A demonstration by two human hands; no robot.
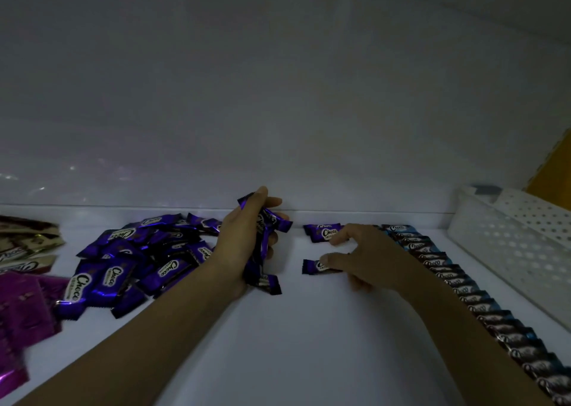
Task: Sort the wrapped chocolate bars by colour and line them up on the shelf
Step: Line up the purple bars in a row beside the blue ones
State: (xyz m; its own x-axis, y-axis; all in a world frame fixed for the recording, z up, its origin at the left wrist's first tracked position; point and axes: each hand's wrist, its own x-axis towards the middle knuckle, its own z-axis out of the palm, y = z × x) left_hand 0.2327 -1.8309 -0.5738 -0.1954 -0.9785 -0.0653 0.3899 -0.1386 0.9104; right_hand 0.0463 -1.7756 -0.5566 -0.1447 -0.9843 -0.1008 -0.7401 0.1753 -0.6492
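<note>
White shelf (309, 344) in dim light carries a perforated basket (509, 245) at right. Beside it runs a blue row (463, 285) of glossy bars, overlapping. At left lies a purple heap (123, 266) marked "Choco". The left hand (241, 245) grips a purple bunch (265, 220). The right hand (367, 257) has its fingers spread, tips touching a far bar (321, 232) and a near bar (312, 266), both purple.

The scene was dimly lit. A plain white back wall (278, 96) was seen rising behind the white shelf (309, 344), with a thin seam where they met. A white perforated plastic basket (509, 235) was set at the right, and a yellow panel (553, 171) was glimpsed beyond it.
</note>
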